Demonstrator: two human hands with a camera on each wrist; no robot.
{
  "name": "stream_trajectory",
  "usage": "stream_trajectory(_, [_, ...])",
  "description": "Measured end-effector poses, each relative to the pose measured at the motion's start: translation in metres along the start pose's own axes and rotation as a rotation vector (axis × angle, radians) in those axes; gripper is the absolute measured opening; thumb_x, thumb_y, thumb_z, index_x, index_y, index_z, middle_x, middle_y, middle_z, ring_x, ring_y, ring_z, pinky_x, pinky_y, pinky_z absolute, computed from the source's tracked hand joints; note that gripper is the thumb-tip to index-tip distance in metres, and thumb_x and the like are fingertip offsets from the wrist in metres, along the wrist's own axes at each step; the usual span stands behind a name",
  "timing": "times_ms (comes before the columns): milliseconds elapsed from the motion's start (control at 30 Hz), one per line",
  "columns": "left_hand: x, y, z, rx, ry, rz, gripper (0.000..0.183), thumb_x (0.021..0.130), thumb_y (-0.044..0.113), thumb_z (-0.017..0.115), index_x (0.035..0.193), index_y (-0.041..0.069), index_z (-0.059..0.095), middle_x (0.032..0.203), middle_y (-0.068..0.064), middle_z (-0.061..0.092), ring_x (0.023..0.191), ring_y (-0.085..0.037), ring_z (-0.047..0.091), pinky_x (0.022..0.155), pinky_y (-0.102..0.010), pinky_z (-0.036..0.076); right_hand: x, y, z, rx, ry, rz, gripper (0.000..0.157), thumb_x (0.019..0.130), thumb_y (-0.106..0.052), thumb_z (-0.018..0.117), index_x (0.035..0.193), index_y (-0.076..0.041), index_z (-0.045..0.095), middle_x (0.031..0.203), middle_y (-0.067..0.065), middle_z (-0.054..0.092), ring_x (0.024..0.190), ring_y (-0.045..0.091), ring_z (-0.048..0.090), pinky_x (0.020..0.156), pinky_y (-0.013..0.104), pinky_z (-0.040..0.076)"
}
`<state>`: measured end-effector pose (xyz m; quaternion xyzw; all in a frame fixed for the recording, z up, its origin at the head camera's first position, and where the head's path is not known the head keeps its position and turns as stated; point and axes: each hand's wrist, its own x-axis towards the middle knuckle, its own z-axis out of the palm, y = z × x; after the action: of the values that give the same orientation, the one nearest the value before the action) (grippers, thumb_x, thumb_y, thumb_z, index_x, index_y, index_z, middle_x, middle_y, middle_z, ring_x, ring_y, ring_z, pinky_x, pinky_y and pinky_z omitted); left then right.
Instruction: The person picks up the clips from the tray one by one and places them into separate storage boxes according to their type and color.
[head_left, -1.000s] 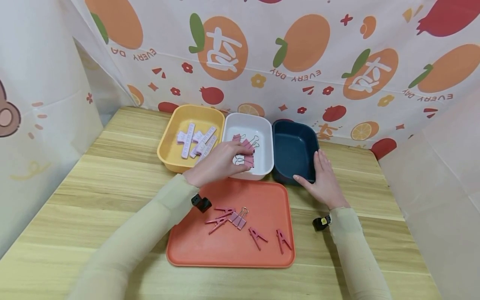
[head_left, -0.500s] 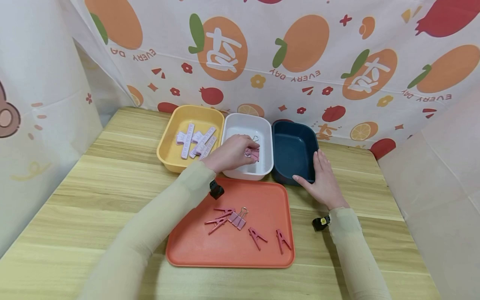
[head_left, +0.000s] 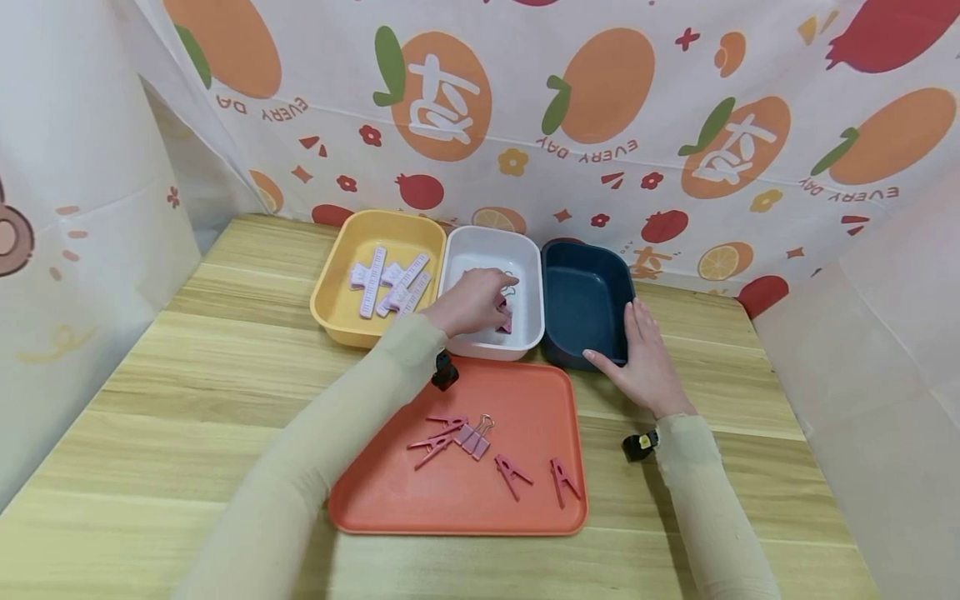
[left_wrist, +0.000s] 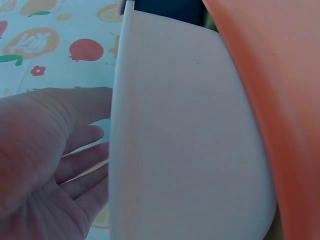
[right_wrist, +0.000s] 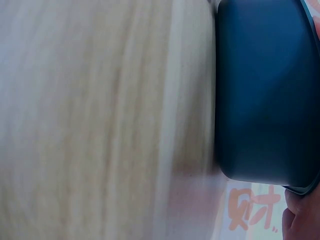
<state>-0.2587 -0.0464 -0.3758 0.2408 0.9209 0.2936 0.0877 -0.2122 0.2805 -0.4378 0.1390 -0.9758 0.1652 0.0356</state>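
Observation:
My left hand (head_left: 480,302) reaches into the white bin (head_left: 529,333), its index finger stretched out and apart from the thumb. A pink binder clip (head_left: 506,318) lies right beside the thumb, and wire handles (head_left: 511,289) show near the index finger. In the left wrist view the bin's wall hides the fingertips. My right hand (head_left: 648,367) rests against the dark blue bin (head_left: 588,308), fingers straight along its right side and thumb at the near rim. On the orange tray (head_left: 420,508) lie a pink binder clip (head_left: 474,439) and several pink clothespins (head_left: 512,477).
A yellow bin (head_left: 330,304) at the left holds several lilac clips with ruler-like bars (head_left: 372,282). The three bins stand side by side behind the tray on a wooden table (head_left: 187,400). A fruit-printed cloth (head_left: 517,100) hangs close behind them.
My left hand has moved right and deeper into the white bin. The pink binder clip it pinched now sits lower, with the fingers spread apart. My right hand stays on the dark blue bin.

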Motion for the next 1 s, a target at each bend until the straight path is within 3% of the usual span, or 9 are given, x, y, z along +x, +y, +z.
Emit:
stream_trajectory(200, [-0.003,-0.003,-0.002,-0.026,0.016,0.016,0.063,0.091,0.015,0.077,0.148,0.005,0.052,0.085,-0.007,0.066,0.082,-0.020,0.060,0.082,-0.030,0.051,0.001,-0.001,0.000,0.005,-0.003,0.008,0.115,0.089,-0.073,0.057,0.161,0.001,0.006,0.169,0.013,-0.002,0.154,0.028,-0.003,0.122,0.049,0.004])
stream_trajectory(333, [-0.007,-0.001,-0.006,-0.032,0.018,0.021,0.065,0.092,0.019,0.078,0.149,0.006,0.051,0.083,-0.004,0.066,0.085,-0.018,0.059,0.087,-0.029,0.052,0.000,-0.002,0.000,0.004,-0.006,0.008,0.115,0.089,-0.073,0.057,0.161,0.001,0.006,0.169,0.013,-0.002,0.154,0.028,-0.003,0.122,0.049,0.004])
stream_trajectory(467, [-0.012,0.003,-0.009,-0.032,0.031,0.024,0.067,0.091,0.023,0.080,0.149,0.007,0.052,0.090,-0.006,0.068,0.092,-0.019,0.059,0.095,-0.031,0.051,0.000,-0.001,0.000,0.006,-0.009,0.013,0.115,0.090,-0.073,0.057,0.161,0.001,0.006,0.169,0.013,-0.002,0.154,0.027,-0.004,0.122,0.049,0.004])
stream_trajectory(600, [-0.017,0.004,-0.011,-0.016,0.056,0.045,0.066,0.090,0.028,0.081,0.148,0.008,0.054,0.111,-0.008,0.070,0.108,-0.022,0.059,0.102,-0.035,0.048,0.000,-0.002,0.000,0.007,-0.012,0.013,0.115,0.090,-0.073,0.057,0.161,0.001,0.006,0.169,0.013,-0.002,0.154,0.026,-0.005,0.122,0.049,0.003])
stream_trajectory(833, [-0.032,0.005,-0.011,-0.043,0.071,0.075,0.063,0.092,0.032,0.078,0.147,0.012,0.056,0.136,-0.006,0.062,0.121,-0.027,0.055,0.100,-0.037,0.049,-0.001,-0.002,-0.001,0.004,-0.021,0.012,0.115,0.090,-0.073,0.057,0.161,0.001,0.005,0.169,0.014,-0.002,0.154,0.027,-0.005,0.122,0.049,0.003])
stream_trajectory(1000, [-0.039,0.005,-0.008,-0.017,0.086,0.115,0.061,0.093,0.035,0.076,0.146,0.011,0.057,0.138,-0.007,0.061,0.126,-0.025,0.053,0.116,-0.046,0.032,0.000,-0.002,0.000,0.006,-0.017,0.010,0.115,0.090,-0.073,0.057,0.161,0.001,0.005,0.169,0.014,-0.003,0.154,0.027,-0.005,0.122,0.049,0.002])
